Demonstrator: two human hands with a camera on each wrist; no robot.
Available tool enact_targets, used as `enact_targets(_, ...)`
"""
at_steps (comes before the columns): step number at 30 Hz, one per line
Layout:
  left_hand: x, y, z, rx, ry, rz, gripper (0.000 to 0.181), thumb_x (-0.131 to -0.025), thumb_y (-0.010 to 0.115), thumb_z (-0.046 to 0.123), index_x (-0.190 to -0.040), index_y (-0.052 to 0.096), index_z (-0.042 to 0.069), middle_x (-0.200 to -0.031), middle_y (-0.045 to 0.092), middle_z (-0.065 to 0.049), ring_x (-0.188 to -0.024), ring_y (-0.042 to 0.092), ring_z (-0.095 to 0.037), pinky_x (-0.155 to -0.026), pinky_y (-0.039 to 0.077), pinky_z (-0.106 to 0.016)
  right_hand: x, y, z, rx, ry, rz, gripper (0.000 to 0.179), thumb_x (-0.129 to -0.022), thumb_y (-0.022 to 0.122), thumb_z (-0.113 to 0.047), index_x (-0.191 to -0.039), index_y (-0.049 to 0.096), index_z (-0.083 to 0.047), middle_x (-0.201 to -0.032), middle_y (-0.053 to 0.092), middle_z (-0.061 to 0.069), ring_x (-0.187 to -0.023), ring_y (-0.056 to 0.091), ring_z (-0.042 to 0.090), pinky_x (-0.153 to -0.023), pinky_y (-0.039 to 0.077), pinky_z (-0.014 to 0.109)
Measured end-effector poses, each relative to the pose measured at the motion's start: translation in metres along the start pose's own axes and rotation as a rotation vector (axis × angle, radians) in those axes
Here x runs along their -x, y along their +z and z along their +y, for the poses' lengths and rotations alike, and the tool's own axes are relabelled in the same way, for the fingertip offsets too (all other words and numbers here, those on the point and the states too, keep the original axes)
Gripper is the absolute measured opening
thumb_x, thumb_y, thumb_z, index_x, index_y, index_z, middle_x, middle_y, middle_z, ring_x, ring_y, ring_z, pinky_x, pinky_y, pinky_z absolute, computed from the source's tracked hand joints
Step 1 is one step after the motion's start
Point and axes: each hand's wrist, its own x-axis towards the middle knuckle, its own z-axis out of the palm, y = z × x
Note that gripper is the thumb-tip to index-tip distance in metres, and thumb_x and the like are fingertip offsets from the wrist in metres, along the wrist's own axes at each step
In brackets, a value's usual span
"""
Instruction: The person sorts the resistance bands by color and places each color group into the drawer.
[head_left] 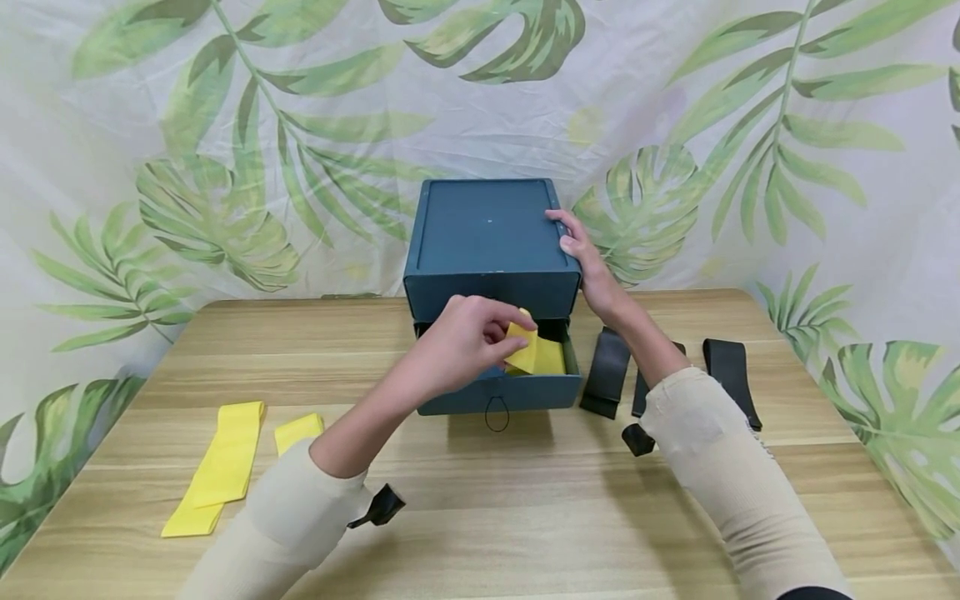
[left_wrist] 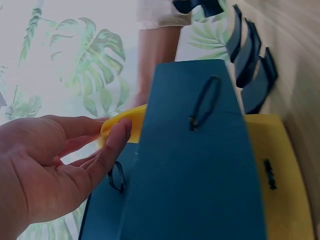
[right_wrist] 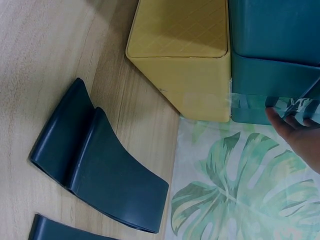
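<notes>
Clock centred on blue cabinet (head_left: 487,225), head view; 12 = away from you.

Step (my read): you're handling a yellow strip (head_left: 522,346) at the pulled-out lower drawer (head_left: 465,404), abt 5 o'clock. Going in or coming out? Can't tell from one still.

L: your left hand (head_left: 467,343) pinches the strip betw. thumb & fingers, above the drawer. More yellow lies in there just beside it; same pc. or another, can't tell.

R: your right hand (head_left: 594,262) rests at the cabinet's 2 o'clock edge, fingertips touching, not wrapped round it; prob. bracing.

Also on table (head_left: 487,508): flat yellow pieces (head_left: 228,458) at 8, black strips (head_left: 609,371) betw. 3 & 4.

Next move (opinion): calls for firm L pinch and enough clearance under upper drawer (head_left: 491,287), either direction. R should steady the cabinet, since w/ the drawer out it might shift or tip. Risk: strip looks thin & floppy, could snag on the drawer rim.
</notes>
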Motion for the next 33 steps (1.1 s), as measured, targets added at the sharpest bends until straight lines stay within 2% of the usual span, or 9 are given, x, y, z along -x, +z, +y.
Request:
enact_targets(3,0.008,0.002,-0.004,-0.016,0.010,0.036,0.019,-0.096,0.072,0.003,-0.114,0.079,0.000,-0.098,0.078,-0.011,-0.073,0.071,-0.012,-0.070,0.060,-0.025,0.001,0.000,-0.001,0.002,-0.001,0.004,0.064,-0.102,0.028,-0.033,-0.161,0.023,-0.009,-0.169,0.007,0.014,-0.149,0.020,0.040,-0.118,0.022,0.061)
enact_targets(10,0.022,0.004,-0.018,-0.035,0.005,0.080,0.019,-0.094,0.075,0.002,-0.112,0.079,0.000,-0.100,0.078,-0.012,-0.074,0.070,-0.013,-0.071,0.060,-0.026,0.000,0.002,-0.002,0.005,0.009,0.006,0.064,-0.103,0.029,-0.033,-0.161,0.024,-0.007,-0.171,0.004,0.013,-0.152,0.018,0.037,-0.120,0.021,0.059)
enact_targets(15,0.025,0.000,-0.035,0.011,-0.017,0.066,0.019,-0.094,0.074,0.002,-0.112,0.079,-0.001,-0.094,0.077,-0.009,-0.069,0.067,-0.012,-0.068,0.059,-0.028,0.001,0.001,-0.002,0.010,0.004,0.009,0.065,-0.102,0.029,-0.033,-0.161,0.024,-0.007,-0.171,0.003,0.012,-0.154,0.015,0.037,-0.121,0.018,0.061)
enact_targets(22,0.024,-0.010,-0.056,0.095,-0.119,0.024,0.018,-0.095,0.073,0.002,-0.112,0.076,-0.003,-0.090,0.074,-0.010,-0.074,0.072,-0.017,-0.071,0.061,-0.030,0.002,0.002,0.000,0.012,0.009,0.010,0.066,-0.101,0.029,-0.034,-0.162,0.023,-0.008,-0.171,0.002,0.012,-0.154,0.013,0.037,-0.121,0.017,0.061)
enact_targets(25,0.025,-0.014,-0.059,0.057,-0.143,0.018,0.018,-0.095,0.072,0.002,-0.112,0.075,-0.005,-0.081,0.072,-0.010,-0.070,0.071,-0.019,-0.068,0.060,-0.031,0.001,0.002,-0.001,0.013,0.007,0.011,0.066,-0.101,0.029,-0.034,-0.162,0.024,-0.008,-0.171,0.003,0.012,-0.154,0.014,0.037,-0.121,0.016,0.061)
enact_targets(29,0.026,-0.018,-0.056,-0.060,-0.156,-0.008,0.019,-0.095,0.073,0.002,-0.113,0.075,-0.005,-0.069,0.064,-0.006,-0.062,0.066,-0.017,-0.060,0.053,-0.030,0.002,0.002,-0.002,0.022,0.004,0.014,0.066,-0.102,0.029,-0.034,-0.162,0.024,-0.008,-0.172,0.002,0.010,-0.155,0.013,0.035,-0.122,0.015,0.059)
enact_targets(33,0.026,-0.021,-0.051,-0.155,-0.161,-0.030,0.021,-0.094,0.074,0.001,-0.113,0.076,-0.005,-0.070,0.064,-0.005,-0.058,0.059,-0.014,-0.058,0.050,-0.028,0.001,0.001,-0.002,0.025,0.001,0.013,0.066,-0.102,0.030,-0.034,-0.162,0.024,-0.007,-0.172,0.003,0.010,-0.155,0.014,0.034,-0.122,0.016,0.058)
